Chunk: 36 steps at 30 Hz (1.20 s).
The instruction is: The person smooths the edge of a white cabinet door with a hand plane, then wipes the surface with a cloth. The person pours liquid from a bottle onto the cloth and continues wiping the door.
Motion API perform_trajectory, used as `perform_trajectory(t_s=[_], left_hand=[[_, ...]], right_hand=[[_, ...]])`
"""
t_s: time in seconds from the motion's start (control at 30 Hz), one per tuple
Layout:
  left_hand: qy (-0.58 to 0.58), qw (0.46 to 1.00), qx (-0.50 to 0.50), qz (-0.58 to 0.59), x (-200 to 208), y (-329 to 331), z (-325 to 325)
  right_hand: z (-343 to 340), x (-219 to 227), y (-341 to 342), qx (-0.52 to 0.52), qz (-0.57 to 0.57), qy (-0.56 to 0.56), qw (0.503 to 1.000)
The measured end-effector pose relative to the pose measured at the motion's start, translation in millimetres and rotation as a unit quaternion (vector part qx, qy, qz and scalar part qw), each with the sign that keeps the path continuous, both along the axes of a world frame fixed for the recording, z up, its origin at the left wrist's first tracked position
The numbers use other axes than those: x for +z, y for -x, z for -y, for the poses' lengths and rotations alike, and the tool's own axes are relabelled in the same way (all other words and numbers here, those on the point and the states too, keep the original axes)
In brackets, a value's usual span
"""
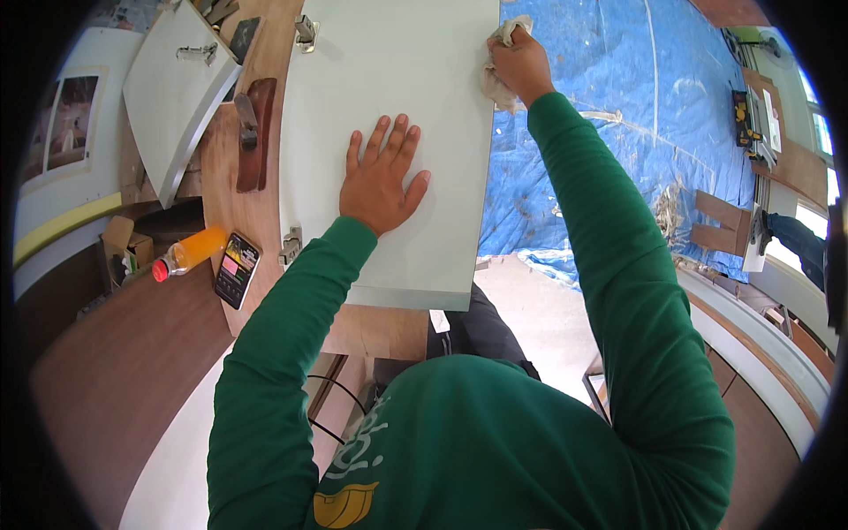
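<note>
A white cabinet door [397, 79] lies flat on a wooden workbench. Two metal hinges are fitted along its left edge, a far hinge [306, 34] and a near hinge [291, 246]. My left hand [382, 181] rests palm down on the door's middle, fingers spread, holding nothing. At the far right edge of the door, my right hand [523, 66] is closed round a crumpled pale rag [500, 87]. Part of the rag hangs over that edge.
On the bench's left lie a wooden hand plane [256, 132] and a phone [238, 270], beside a bottle of orange drink [190, 252]. Another white door [177, 93] leans beyond them. A blue tarp [618, 124] covers the floor to the right. A person's leg [799, 243] shows far right.
</note>
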<state>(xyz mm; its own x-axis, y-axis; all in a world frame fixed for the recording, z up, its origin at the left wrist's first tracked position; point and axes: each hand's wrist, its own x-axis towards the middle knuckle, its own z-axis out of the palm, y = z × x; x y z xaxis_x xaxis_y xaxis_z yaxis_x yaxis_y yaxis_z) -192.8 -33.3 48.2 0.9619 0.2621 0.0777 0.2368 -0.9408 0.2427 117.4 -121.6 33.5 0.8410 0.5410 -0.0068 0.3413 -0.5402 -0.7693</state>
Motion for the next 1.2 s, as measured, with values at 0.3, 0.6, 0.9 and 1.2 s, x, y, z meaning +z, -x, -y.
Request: perform_trajectory(t_s=[0.3,0.6,0.9,1.2], left_hand=[[0.004,1.000,0.019,0.011,-6,4,1],[-0.003,1.000,0.022,0.005,-9,10,-1],[-0.010,1.000,0.005,0.014,-7,0,1],[-0.002,1.000,0.017,0.006,-8,4,1]], right_hand=[[180,-4,282,0.021,-0.142,-0.013,0.990],[52,-18,138,-0.069,-0.050,-0.081,0.993],[-25,-52,5,-0.106,0.115,-0.060,0.986],[142,-11,286,-0.091,-0.136,-0.090,0.982]])
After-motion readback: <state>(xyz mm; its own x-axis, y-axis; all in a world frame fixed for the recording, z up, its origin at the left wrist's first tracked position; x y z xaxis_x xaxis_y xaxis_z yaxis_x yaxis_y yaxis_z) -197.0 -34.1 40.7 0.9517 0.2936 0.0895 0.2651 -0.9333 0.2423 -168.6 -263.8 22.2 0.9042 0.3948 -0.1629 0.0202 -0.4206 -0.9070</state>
